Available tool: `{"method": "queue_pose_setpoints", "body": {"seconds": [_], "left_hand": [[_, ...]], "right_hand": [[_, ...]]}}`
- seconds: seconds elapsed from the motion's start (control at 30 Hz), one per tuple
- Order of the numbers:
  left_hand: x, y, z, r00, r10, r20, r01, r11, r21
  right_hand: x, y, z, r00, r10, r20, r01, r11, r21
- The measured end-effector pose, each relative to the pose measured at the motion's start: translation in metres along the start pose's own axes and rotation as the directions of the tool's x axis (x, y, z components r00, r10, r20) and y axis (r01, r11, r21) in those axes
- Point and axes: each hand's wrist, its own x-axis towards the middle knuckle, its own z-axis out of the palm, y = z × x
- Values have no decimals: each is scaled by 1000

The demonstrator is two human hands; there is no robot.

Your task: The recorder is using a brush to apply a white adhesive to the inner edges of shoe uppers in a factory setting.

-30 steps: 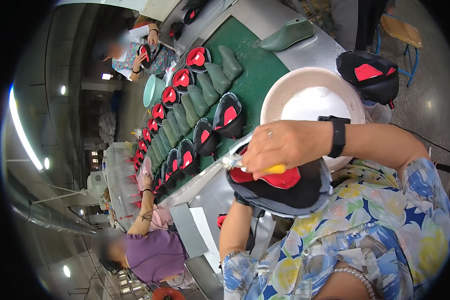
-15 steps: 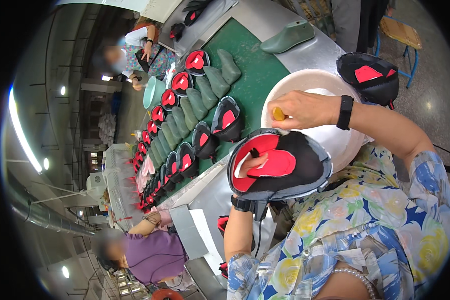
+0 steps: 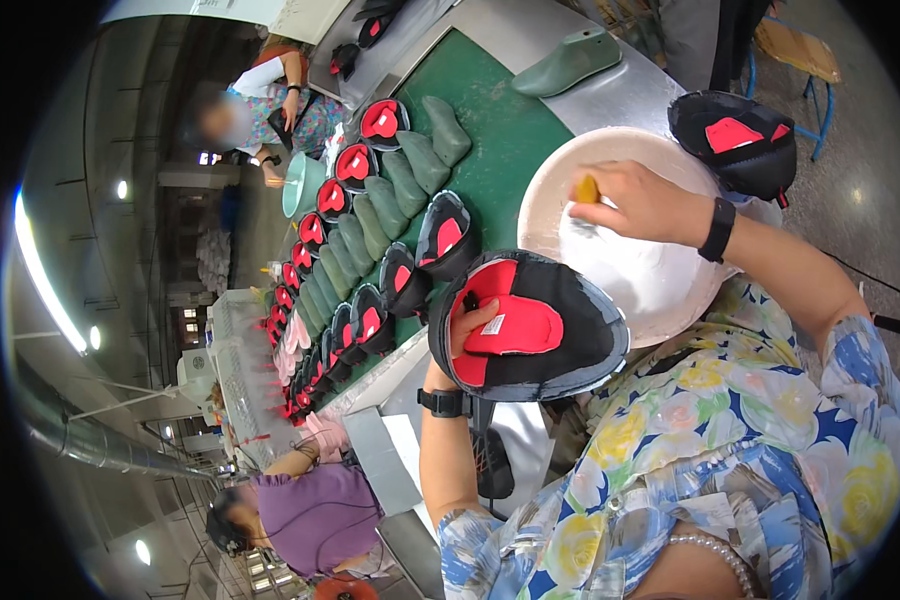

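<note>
My left hand (image 3: 465,326) is closed on a black shoe upper (image 3: 588,325) with a red lining, its fingers reaching inside and its open underside facing up. A white label shows on the red tongue. Over a wide pale bowl (image 3: 542,195) of white liquid (image 3: 635,285), my right hand (image 3: 655,205) grips a yellow-handled brush (image 3: 587,190); its working end is mostly hidden beneath the fingers. Another black upper with red inside (image 3: 735,140) sits beyond the bowl at the right.
Rows of green shoe lasts (image 3: 378,208) and black-and-red uppers (image 3: 450,235) cover part of the green tabletop (image 3: 495,130). One green last (image 3: 570,65) lies on the metal surface. Two people work across and to the left; a wooden stool (image 3: 795,50) stands far right.
My right hand has moved right, away from the upper's edge and farther over the bowl, still gripping the brush. The upper has shifted slightly left in my left hand, uncovering more white liquid.
</note>
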Motion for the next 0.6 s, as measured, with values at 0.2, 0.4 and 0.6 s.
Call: {"method": "queue_pose_setpoints", "body": {"seconds": [0.2,0.4,0.6], "left_hand": [[17,1,12,998,14,55,-17,998,57],[7,7,17,999,-20,32,21,999,-39],[21,-27,-12,926,366,-93,-338,913,227]], "right_hand": [[22,-24,-6,955,-273,-120,297,902,313],[7,-24,-32,972,-234,-29,233,930,286],[8,-23,-21,978,-201,46,183,948,262]]}}
